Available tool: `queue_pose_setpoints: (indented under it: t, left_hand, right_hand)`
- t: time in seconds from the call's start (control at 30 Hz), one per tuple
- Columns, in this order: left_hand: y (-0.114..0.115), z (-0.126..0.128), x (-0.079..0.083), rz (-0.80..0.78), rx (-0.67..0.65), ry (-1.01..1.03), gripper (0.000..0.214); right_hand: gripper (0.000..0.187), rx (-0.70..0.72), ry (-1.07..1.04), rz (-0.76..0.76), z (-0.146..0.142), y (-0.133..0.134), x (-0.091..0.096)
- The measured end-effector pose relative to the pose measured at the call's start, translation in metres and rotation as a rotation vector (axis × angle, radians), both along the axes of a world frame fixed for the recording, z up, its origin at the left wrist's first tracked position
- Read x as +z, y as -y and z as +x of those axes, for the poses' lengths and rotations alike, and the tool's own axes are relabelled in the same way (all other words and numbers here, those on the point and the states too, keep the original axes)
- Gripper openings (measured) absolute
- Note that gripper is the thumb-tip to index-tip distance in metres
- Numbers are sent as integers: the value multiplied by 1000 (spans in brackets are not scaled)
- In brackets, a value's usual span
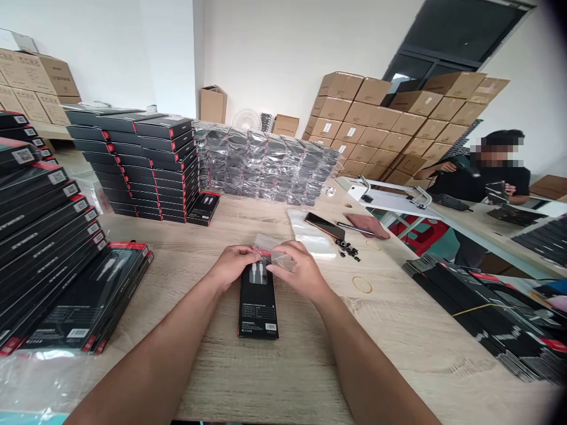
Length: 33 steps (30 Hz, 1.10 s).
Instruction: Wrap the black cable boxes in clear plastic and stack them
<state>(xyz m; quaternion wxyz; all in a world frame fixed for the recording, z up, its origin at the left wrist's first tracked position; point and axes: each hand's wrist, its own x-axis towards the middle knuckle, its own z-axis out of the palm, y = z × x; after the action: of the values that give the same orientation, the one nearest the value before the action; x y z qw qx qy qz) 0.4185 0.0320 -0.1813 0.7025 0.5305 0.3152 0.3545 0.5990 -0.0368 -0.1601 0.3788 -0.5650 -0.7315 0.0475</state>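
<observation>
Big wooden worktop (pixel 305 372) here, with stacks of black product boxes (pixel 48 236) piled along the left, and there it was: a single black retail box (pixel 259 307) lying flat, square in front! The left hand (pixel 233 265) and right hand (pixel 297 270) had their grip pinched on a small clear plastic bag (pixel 275 251), right at the box's top end!

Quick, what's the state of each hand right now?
Left hand: closed, pinching the small clear plastic bag above the black box.
Right hand: closed, pinching the same bag.
</observation>
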Motion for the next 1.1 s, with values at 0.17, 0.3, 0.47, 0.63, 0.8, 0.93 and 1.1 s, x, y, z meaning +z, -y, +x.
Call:
queue_pose_setpoints:
  t: [0.17,0.3,0.47,0.63,0.8,0.93,1.1]
  left_hand:
    - [-1,2,-5,69,14,-48,23]
    - [-2,3,-8,91,41,-95,21]
    - [-3,1,-8,144,42,-91,21]
    - [-1,1,-6,152,80,-152,18]
    - [0,2,-4,155,100,-176,16]
    - [-1,2,-5,169,93,-167,16]
    - [0,1,-5,323,61,-178,13]
  right_hand:
    - [14,-26,24,-13,-1,-4,-5]
    - [12,-173,-73,16,0,-2,-4]
    - [13,-56,14,-34,-7,-3,-6]
    - [18,-131,-144,-80,-4,-6,-10]
    - [16,-218,-122,-18,-3,-6,-14]
    - [15,-171,19,35,-6,-8,-16]
    - [12,-273,-186,67,6,-12,-15]
